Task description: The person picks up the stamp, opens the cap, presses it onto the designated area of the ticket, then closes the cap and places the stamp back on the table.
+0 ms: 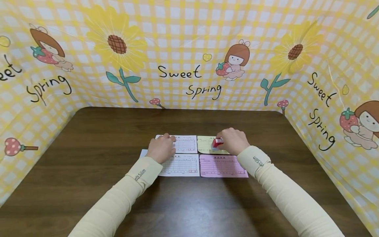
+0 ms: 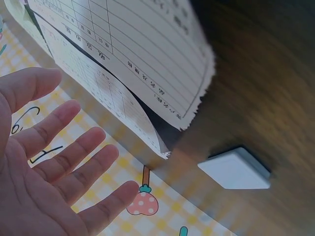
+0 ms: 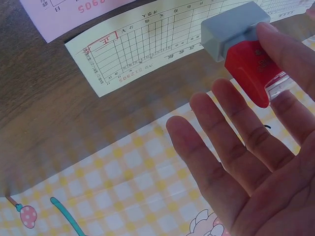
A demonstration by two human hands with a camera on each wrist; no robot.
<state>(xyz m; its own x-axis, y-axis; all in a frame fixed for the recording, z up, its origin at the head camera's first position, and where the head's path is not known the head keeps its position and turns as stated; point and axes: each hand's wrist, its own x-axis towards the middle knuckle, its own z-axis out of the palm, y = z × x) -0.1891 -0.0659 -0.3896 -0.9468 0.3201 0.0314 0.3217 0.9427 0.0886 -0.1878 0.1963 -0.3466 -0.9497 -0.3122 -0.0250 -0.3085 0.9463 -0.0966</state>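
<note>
My right hand [image 1: 235, 141] pinches a red stamp [image 1: 218, 141] with a grey block [image 3: 219, 42] at its end, over the yellow receipt slip [image 1: 204, 146]. In the right wrist view the thumb and index finger hold the red body [image 3: 248, 69], the other fingers spread loosely. My left hand [image 1: 163, 149] hovers by the left side of two white slips, an upper one [image 1: 186, 144] and a lower one [image 1: 183, 166]; its fingers are relaxed and hold nothing. A pink slip [image 1: 223, 166] lies below the yellow one.
A small pale block [image 2: 236, 169] lies on the dark wooden table [image 1: 189, 200] beside the white slips. Patterned yellow checked cloth [image 1: 177, 42] stands around the table's back and sides. Torn edges of the white slips curl up slightly.
</note>
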